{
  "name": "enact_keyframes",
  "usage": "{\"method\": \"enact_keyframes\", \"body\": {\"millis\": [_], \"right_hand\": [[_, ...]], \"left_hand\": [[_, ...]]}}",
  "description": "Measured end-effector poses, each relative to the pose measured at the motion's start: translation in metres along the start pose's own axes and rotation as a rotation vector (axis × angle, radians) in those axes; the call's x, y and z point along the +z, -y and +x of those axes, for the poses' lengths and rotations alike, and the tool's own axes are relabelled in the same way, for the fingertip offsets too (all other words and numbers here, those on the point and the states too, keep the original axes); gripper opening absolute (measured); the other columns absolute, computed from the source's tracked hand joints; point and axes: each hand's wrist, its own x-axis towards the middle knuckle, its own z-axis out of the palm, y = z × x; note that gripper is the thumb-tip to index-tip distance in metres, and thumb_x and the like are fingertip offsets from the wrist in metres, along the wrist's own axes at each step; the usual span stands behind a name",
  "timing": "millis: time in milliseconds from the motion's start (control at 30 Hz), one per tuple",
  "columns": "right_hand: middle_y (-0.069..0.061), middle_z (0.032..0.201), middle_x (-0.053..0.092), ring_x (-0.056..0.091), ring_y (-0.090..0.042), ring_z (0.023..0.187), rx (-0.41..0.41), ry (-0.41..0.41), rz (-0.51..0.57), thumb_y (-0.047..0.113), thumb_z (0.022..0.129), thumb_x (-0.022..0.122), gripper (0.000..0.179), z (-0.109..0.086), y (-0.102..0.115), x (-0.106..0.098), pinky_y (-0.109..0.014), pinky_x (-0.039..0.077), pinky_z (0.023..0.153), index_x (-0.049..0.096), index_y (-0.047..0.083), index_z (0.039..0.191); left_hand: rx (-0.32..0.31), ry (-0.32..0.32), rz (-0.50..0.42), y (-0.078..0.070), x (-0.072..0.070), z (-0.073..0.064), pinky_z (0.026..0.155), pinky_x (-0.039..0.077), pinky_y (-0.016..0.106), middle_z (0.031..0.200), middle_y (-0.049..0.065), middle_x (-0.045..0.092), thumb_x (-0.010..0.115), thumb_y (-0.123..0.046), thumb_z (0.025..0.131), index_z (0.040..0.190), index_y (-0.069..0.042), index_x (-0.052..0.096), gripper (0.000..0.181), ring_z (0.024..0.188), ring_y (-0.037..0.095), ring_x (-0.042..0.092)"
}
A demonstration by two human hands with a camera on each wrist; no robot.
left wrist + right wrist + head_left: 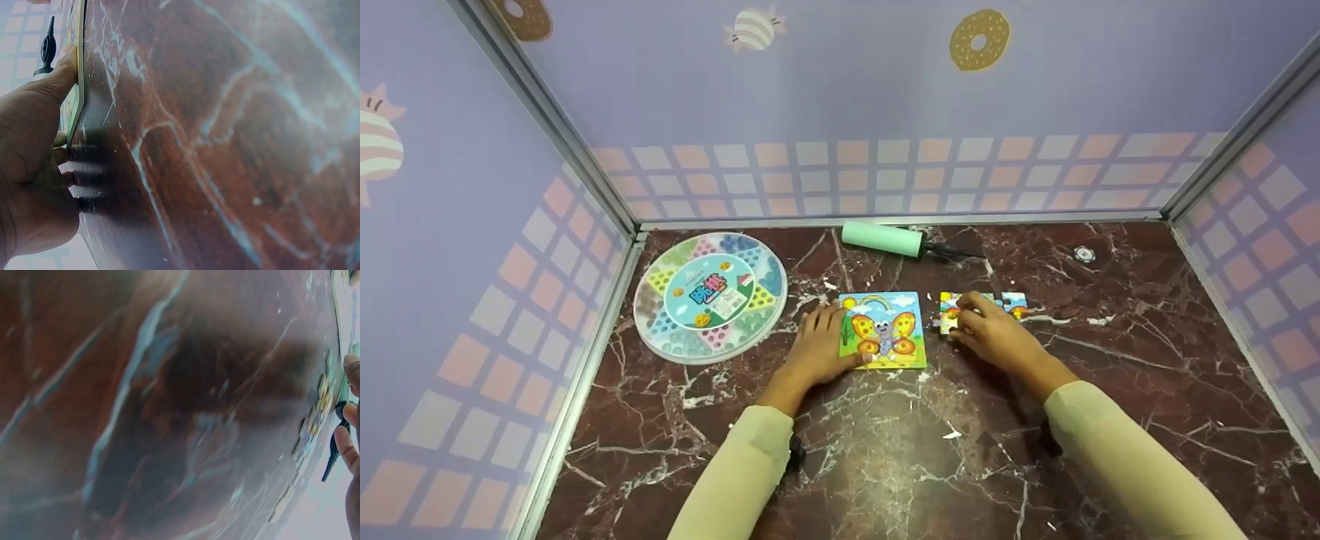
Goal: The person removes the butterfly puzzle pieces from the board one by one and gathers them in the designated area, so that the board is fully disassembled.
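I see a white-veined maroon tabletop bearing a round patterned disc, square butterfly board, colourful jigsaw pieces, mint-green cylinder.

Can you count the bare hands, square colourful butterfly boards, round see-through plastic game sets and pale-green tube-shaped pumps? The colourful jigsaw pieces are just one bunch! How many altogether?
Bare hands: 2 (left hand, right hand)
Square colourful butterfly board: 1
Round see-through plastic game set: 1
Pale-green tube-shaped pump: 1
Bunch of colourful jigsaw pieces: 1
Total: 6
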Motion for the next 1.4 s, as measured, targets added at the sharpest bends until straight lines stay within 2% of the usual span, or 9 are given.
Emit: {"method": "enact_keyframes", "body": {"millis": [233, 300, 467, 700, 900, 1133, 1400], "right_hand": [[-0.026, 0.125, 0.072, 0.072, -0.043, 0.109, 0.005, 0.008, -0.011, 0.007, 0.087, 0.093, 0.033, -0.009, -0.007, -0.008, -0.06, 0.062, 0.097, 0.078, -0.001, 0.115], [-0.024, 0.126, 0.075, 0.071, -0.043, 0.111, 0.004, 0.018, -0.019, 0.006, 0.087, 0.092, 0.032, -0.012, -0.008, -0.01, -0.061, 0.061, 0.098, 0.079, 0.001, 0.117], [-0.016, 0.123, 0.078, 0.069, -0.039, 0.108, 0.024, 0.046, -0.067, 0.005, 0.09, 0.089, 0.032, -0.018, -0.011, -0.017, -0.058, 0.061, 0.092, 0.081, 0.005, 0.121], [-0.011, 0.128, 0.077, 0.067, -0.039, 0.113, 0.112, 0.092, -0.13, 0.006, 0.091, 0.086, 0.035, -0.031, -0.016, -0.027, -0.063, 0.057, 0.085, 0.08, 0.008, 0.126], [-0.011, 0.13, 0.077, 0.065, -0.041, 0.116, 0.166, 0.124, -0.132, 0.01, 0.093, 0.086, 0.037, -0.042, -0.022, -0.036, -0.068, 0.052, 0.09, 0.079, 0.009, 0.129], [-0.012, 0.131, 0.078, 0.065, -0.041, 0.119, 0.198, 0.132, -0.145, 0.01, 0.093, 0.086, 0.037, -0.056, -0.029, -0.045, -0.071, 0.051, 0.094, 0.079, 0.01, 0.13], [-0.011, 0.135, 0.077, 0.064, -0.041, 0.122, 0.245, 0.176, -0.169, 0.007, 0.095, 0.084, 0.035, -0.07, -0.034, -0.053, -0.074, 0.05, 0.096, 0.08, 0.012, 0.129]], "left_hand": [[0.012, 0.005, -0.013, 0.005, 0.004, 0.002, 0.141, 0.006, 0.064, 0.182, 0.022, 0.024, 0.073, -0.064, 0.1, 0.174, -0.004, 0.027, 0.106, 0.172, 0.046, 0.015], [0.015, 0.003, -0.014, 0.004, 0.002, 0.0, 0.141, 0.007, 0.065, 0.182, 0.022, 0.024, 0.073, -0.064, 0.1, 0.174, -0.003, 0.027, 0.105, 0.171, 0.046, 0.016], [0.013, 0.004, -0.009, -0.002, -0.003, -0.005, 0.14, 0.01, 0.065, 0.181, 0.022, 0.025, 0.073, -0.061, 0.102, 0.173, -0.002, 0.028, 0.102, 0.171, 0.046, 0.017], [0.006, -0.023, 0.019, -0.005, -0.004, -0.006, 0.14, 0.015, 0.063, 0.18, 0.02, 0.03, 0.074, -0.06, 0.101, 0.171, -0.004, 0.033, 0.099, 0.17, 0.046, 0.021], [0.001, -0.025, 0.013, -0.005, -0.003, -0.006, 0.14, 0.014, 0.063, 0.179, 0.02, 0.03, 0.075, -0.06, 0.1, 0.171, -0.004, 0.033, 0.1, 0.169, 0.046, 0.022], [0.005, -0.013, -0.018, -0.001, -0.001, -0.003, 0.14, 0.01, 0.065, 0.18, 0.022, 0.027, 0.075, -0.06, 0.099, 0.171, -0.002, 0.031, 0.102, 0.17, 0.047, 0.018], [0.026, -0.038, -0.023, 0.001, 0.0, -0.003, 0.139, 0.012, 0.067, 0.178, 0.023, 0.031, 0.076, -0.062, 0.098, 0.17, -0.001, 0.034, 0.103, 0.169, 0.049, 0.02]]}}
